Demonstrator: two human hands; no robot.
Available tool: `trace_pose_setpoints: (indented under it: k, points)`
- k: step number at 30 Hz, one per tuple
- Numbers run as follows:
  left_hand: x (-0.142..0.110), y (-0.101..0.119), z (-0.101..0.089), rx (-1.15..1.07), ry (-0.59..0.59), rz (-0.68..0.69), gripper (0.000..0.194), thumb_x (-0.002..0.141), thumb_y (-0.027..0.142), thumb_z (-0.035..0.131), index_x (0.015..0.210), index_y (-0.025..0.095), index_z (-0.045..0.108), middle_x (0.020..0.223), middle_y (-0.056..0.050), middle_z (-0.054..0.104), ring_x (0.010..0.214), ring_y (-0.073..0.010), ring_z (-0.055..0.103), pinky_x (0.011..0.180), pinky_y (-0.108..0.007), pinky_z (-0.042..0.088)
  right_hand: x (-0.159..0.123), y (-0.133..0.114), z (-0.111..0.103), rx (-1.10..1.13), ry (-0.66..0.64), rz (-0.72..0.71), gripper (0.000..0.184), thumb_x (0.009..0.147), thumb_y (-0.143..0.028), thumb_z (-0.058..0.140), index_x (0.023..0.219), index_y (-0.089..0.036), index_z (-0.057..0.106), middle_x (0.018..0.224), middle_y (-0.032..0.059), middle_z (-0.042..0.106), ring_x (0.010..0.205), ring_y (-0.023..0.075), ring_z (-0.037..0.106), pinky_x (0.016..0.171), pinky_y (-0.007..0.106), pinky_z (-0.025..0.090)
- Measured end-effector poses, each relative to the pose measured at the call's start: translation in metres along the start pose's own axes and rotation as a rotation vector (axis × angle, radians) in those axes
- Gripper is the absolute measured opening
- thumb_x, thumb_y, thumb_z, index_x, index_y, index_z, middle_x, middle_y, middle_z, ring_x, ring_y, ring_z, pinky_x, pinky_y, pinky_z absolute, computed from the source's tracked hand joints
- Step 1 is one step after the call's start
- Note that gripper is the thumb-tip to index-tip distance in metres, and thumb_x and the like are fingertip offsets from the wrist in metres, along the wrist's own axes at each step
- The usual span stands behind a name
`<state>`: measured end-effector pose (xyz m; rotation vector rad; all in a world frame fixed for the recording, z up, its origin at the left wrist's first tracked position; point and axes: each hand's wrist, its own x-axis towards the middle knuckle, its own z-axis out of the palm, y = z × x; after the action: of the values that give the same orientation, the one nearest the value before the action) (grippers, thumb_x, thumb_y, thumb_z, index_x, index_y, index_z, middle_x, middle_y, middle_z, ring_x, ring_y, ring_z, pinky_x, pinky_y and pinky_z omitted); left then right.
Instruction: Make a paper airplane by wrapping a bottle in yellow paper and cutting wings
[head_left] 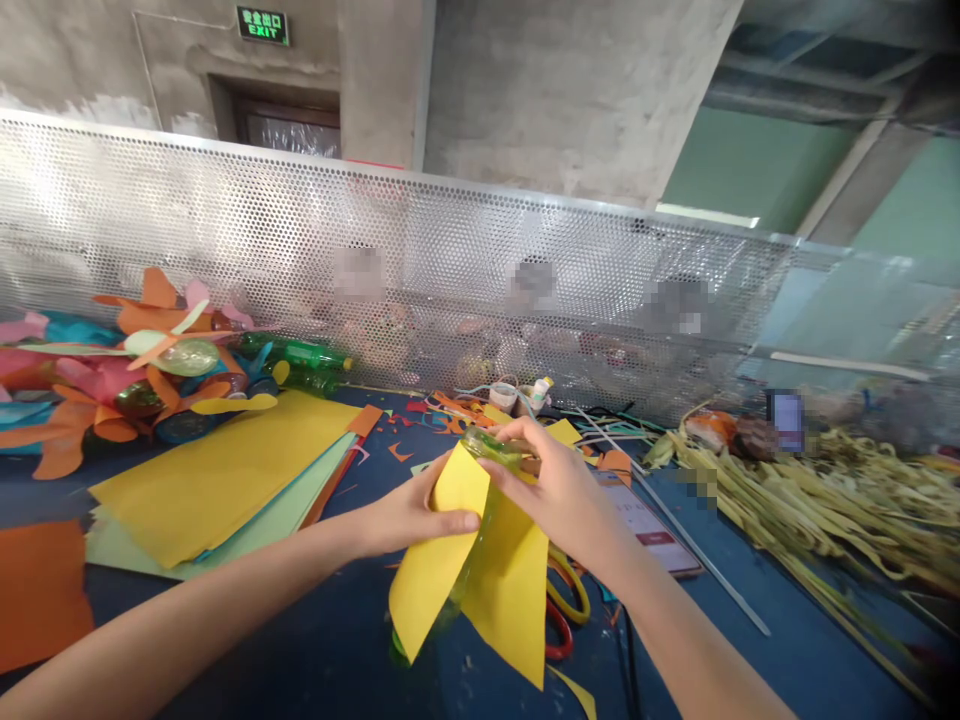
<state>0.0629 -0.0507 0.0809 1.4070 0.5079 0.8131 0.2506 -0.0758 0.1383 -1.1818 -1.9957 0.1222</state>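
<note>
A green plastic bottle point(491, 447) stands tilted in front of me with yellow paper point(480, 575) wrapped around it. My left hand point(409, 515) pinches the yellow paper against the bottle's left side, fingers closed. My right hand point(559, 490) grips the bottle's upper part from the right, its fingers curled over the top. Pointed flaps of the yellow paper hang down toward the blue table point(315, 640).
A stack of yellow, green and orange sheets point(225, 480) lies at left. Finished paper-and-bottle flowers point(150, 370) pile up far left. Scissors point(566, 610) and a phone point(649, 525) lie under my right forearm. Dried straw strips point(810, 500) cover the right. A perforated metal screen point(450, 270) borders the back.
</note>
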Motion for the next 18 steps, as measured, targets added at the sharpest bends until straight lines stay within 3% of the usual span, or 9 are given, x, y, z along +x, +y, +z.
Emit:
trace_pose_setpoints:
  k: [9, 14, 18]
  points:
    - [0.0, 0.007, 0.002, -0.037, -0.102, -0.039, 0.074, 0.067, 0.022, 0.077, 0.132, 0.021, 0.042, 0.117, -0.013, 0.061, 0.102, -0.0288, 0.061, 0.081, -0.038, 0.052, -0.002, -0.002, 0.002, 0.002, 0.039, 0.02, 0.024, 0.083, -0.045, 0.059, 0.087, -0.022, 0.053, 0.097, 0.0081, 0.067, 0.086, 0.0249, 0.066, 0.071, 0.039, 0.055]
    - [0.0, 0.007, 0.004, -0.09, -0.071, -0.113, 0.07, 0.067, 0.023, 0.078, 0.128, 0.021, 0.044, 0.115, -0.012, 0.063, 0.097, -0.027, 0.064, 0.081, -0.038, 0.052, 0.001, 0.003, -0.007, 0.104, -0.098, 0.072, 0.02, 0.089, -0.042, 0.051, 0.095, -0.024, 0.056, 0.096, 0.0053, 0.068, 0.081, 0.0207, 0.068, 0.066, 0.033, 0.058]
    - [0.0, 0.008, 0.003, -0.123, -0.069, -0.132, 0.068, 0.067, 0.022, 0.077, 0.127, 0.022, 0.046, 0.114, -0.011, 0.063, 0.096, -0.0256, 0.065, 0.08, -0.036, 0.052, 0.001, 0.014, -0.017, 0.18, -0.241, 0.005, 0.029, 0.088, -0.038, 0.053, 0.115, -0.028, 0.054, 0.116, 0.0053, 0.064, 0.104, 0.0217, 0.063, 0.083, 0.036, 0.057]
